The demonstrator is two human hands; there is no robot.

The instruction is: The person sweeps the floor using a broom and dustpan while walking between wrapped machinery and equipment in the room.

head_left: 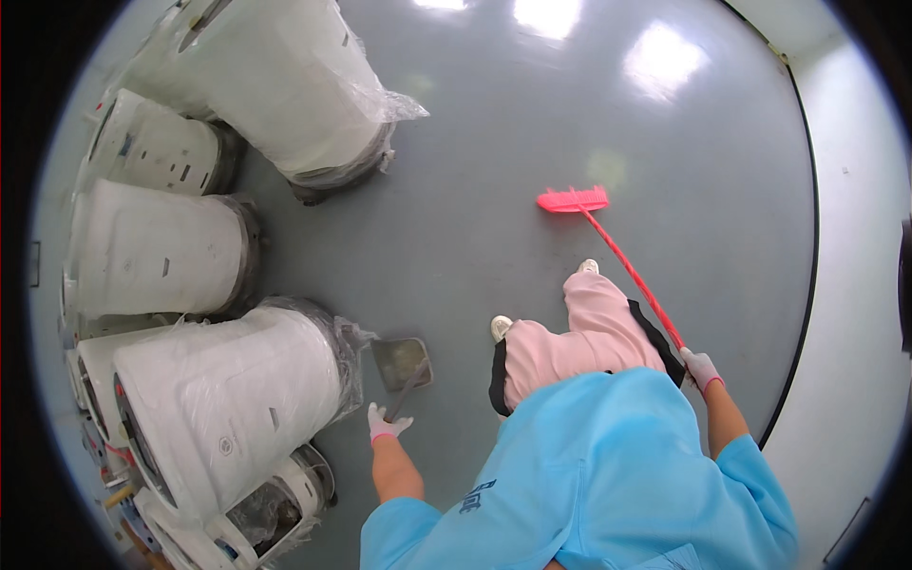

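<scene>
Gloved in white with a pink cuff, my right hand grips the red handle of a broom, whose pink bristled head rests on the grey floor ahead of my feet. My left hand, in a matching glove, holds the long handle of a dustpan at my left side. The pan lies low beside a plastic-wrapped white cylindrical container. My pink trousers and light shoes show below my blue top.
Several wrapped white cylindrical units crowd the left side, some on dark bases, with smaller items behind them at the far left. Grey glossy floor stretches ahead, reflecting lights. A white wall with a dark skirting line runs along the right.
</scene>
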